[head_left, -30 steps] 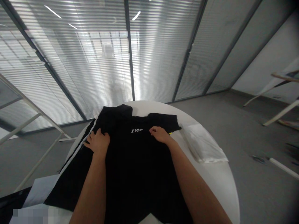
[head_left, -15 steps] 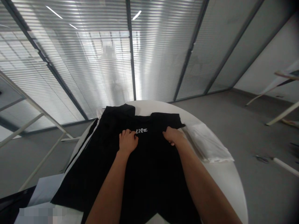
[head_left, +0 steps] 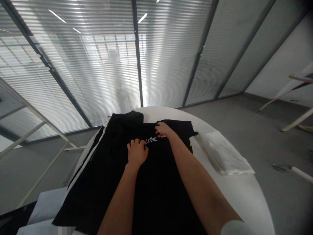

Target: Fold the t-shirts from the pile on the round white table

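A black T-shirt point(head_left: 161, 182) with white "LIFE" lettering on its chest lies spread over the white round table point(head_left: 251, 199). My left hand point(head_left: 137, 152) rests on the chest just left of the lettering, its fingers curled down into the fabric. At the neckline, above the lettering, my right hand point(head_left: 164, 129) pinches the cloth between thumb and fingers. The fingertips of both hands are partly hidden against the dark fabric. Beyond the left hand, more black cloth lies bunched at the shirt's upper left.
A clear plastic bag point(head_left: 227, 155) lies on the table's right side. Dark cloth with a white stripe point(head_left: 83, 168) runs along the left edge. White sheets point(head_left: 50, 204) are at the lower left. A pale metal frame point(head_left: 36, 111) stands left, before a glass partition with blinds point(head_left: 166, 58).
My right hand has moved from the shirt's right side up and left to the neckline. My left hand has stayed on the chest. A small yellow patch now shows at the shirt's right edge.
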`<action>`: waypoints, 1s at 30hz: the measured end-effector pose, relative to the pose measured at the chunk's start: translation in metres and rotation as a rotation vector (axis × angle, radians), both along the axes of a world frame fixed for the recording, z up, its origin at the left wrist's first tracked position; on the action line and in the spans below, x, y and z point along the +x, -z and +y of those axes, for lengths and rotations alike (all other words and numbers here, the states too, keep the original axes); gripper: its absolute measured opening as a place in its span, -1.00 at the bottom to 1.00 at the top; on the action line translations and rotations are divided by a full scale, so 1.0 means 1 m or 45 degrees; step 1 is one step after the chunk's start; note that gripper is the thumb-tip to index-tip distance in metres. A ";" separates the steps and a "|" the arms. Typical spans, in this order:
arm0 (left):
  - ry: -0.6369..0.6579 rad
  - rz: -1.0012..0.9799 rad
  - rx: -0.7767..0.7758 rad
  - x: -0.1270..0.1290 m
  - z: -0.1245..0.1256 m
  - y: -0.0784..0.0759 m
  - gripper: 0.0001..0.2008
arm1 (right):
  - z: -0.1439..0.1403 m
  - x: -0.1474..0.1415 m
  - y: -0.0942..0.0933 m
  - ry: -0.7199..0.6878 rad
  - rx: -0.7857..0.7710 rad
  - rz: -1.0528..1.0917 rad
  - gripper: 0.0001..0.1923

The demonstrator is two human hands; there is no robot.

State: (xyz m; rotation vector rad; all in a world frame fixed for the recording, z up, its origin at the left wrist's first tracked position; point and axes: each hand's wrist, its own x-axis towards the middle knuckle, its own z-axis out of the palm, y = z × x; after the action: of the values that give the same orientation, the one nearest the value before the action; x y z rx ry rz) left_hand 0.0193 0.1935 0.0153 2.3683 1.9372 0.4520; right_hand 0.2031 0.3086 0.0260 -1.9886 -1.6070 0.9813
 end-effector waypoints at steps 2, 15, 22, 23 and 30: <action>0.009 -0.009 -0.007 -0.001 0.001 0.000 -0.74 | 0.008 0.004 0.002 0.046 0.223 0.080 -0.37; -0.098 -0.220 -0.043 -0.015 0.012 0.000 -0.72 | -0.026 0.005 0.029 0.031 0.789 -0.309 -0.55; -0.467 -0.421 0.011 -0.057 0.028 0.002 -0.58 | -0.046 -0.001 0.038 -0.028 0.433 -0.703 -0.45; -0.492 -0.426 0.017 -0.062 0.029 0.002 -0.56 | -0.049 0.000 0.039 -0.027 0.415 -0.722 -0.44; -0.592 -0.490 0.076 -0.087 0.030 0.000 -0.53 | -0.070 0.004 0.039 0.113 0.465 -0.768 -0.45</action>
State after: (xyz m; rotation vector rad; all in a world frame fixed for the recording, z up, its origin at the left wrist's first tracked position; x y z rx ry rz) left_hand -0.0676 0.2240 0.0152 1.6697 2.2773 0.9196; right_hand 0.2070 0.2382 -0.0130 -2.1706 -1.7997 0.0221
